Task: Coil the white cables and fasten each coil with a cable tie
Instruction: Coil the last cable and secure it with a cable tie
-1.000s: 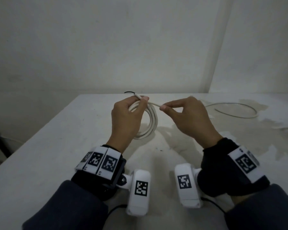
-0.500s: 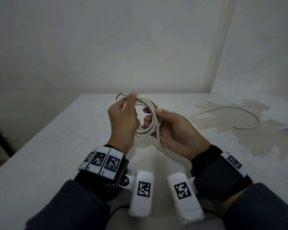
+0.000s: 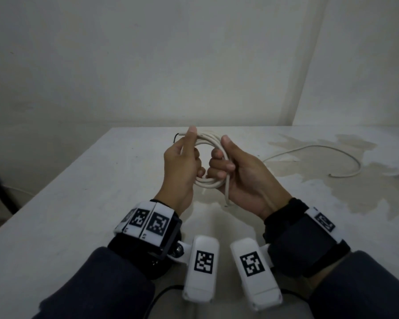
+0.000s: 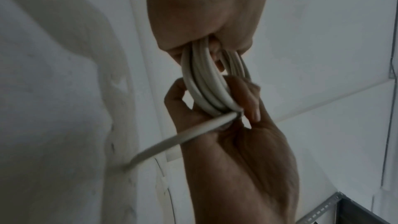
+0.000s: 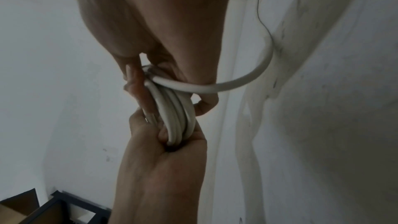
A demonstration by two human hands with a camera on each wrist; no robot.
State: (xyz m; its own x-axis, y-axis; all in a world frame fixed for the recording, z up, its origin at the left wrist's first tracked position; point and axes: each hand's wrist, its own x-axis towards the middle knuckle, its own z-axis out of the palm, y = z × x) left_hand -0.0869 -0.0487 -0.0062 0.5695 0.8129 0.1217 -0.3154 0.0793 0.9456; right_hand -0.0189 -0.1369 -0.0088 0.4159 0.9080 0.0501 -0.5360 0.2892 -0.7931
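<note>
A white cable coil (image 3: 208, 183) of several loops is held upright above the table between both hands. My left hand (image 3: 182, 162) grips its left side, thumb up against the top strands, where a short black-tipped end (image 3: 176, 137) sticks out. My right hand (image 3: 242, 173) curls round the right side. A loose strand (image 3: 227, 194) drops from the right hand. In the left wrist view the coil (image 4: 204, 88) runs from the left hand (image 4: 206, 14) into the right hand (image 4: 237, 142). The right wrist view shows the coil (image 5: 174, 117) with one strand (image 5: 247, 77) curving away.
The white table (image 3: 78, 203) has a stained patch (image 3: 332, 180) at the right, where a length of white cable (image 3: 313, 147) lies in an arc. Walls stand close behind. A dark metal frame (image 5: 64, 210) and a cardboard box (image 5: 13, 210) sit low in the right wrist view.
My right hand has stopped pinching a strand stretched to the right, has laid it on the coil, and now grips the coil's right side. The cable arc on the table has shifted.
</note>
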